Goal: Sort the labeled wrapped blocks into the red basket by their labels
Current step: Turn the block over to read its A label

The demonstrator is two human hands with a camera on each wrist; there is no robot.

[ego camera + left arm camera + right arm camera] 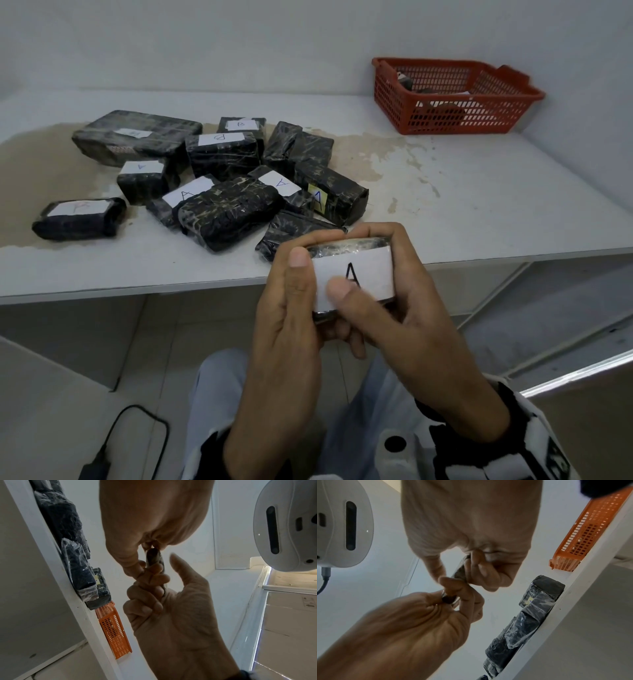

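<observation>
Both hands hold one small black wrapped block (363,270) with a white label reading "A", in front of the table's near edge. My left hand (294,274) grips its left end, thumb on the label's corner. My right hand (404,294) wraps the right end, thumb lying across the label. The left wrist view shows the block (154,558) edge-on between the fingers, and so does the right wrist view (460,572). The red basket (455,116) stands at the table's back right with a few dark items inside.
A pile of black wrapped blocks (222,205) labelled A or B lies on the left half of the white table (479,192), the largest block (137,137) at the back. Bare tabletop separates pile and basket. A black box with cable (102,455) sits on the floor.
</observation>
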